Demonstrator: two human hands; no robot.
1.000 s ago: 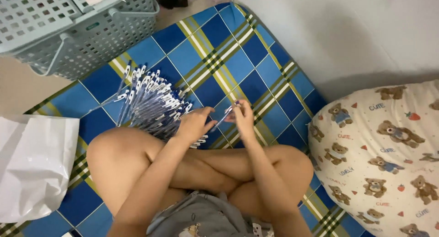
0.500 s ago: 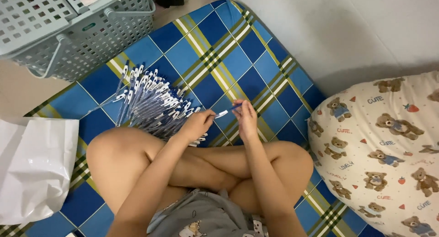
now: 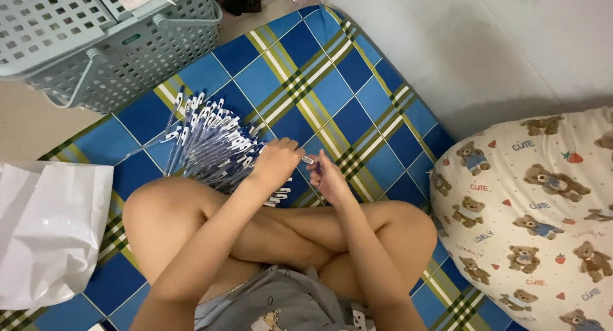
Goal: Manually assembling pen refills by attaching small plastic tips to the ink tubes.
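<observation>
The left hand (image 3: 276, 162) was curled shut, its fingers closed on one end of a small pen (image 3: 309, 160) whose pale tip showed between the two hands. The right hand (image 3: 331, 178) sat just at three o'clock of the left one, fingers pinched on the other end of the same pen, so that both hands met over it above the crossed legs. How much of the pen lay inside each fist could not be told.

Directly at nine to ten o'clock of the left hand lay a fanned heap of pens (image 3: 207, 146), blue-barrelled with white clips, their ends spreading toward eleven o'clock; the near edge of the heap touched or slipped under the left hand. A few more white clips (image 3: 279, 195) showed just at six o'clock of that hand, against the forearm.

Everything rested on a blue checked mat (image 3: 332, 69) with green and white stripes. At eleven o'clock, well apart from the hands, stood a pale grey-green plastic basket (image 3: 121, 56) with a latticed wall and a handle. At eight o'clock a white plastic bag (image 3: 48, 232) lay on the mat's edge. At three to four o'clock sat a cream cushion (image 3: 536, 216) printed with little bears, beside a white wall (image 3: 485, 44).
</observation>
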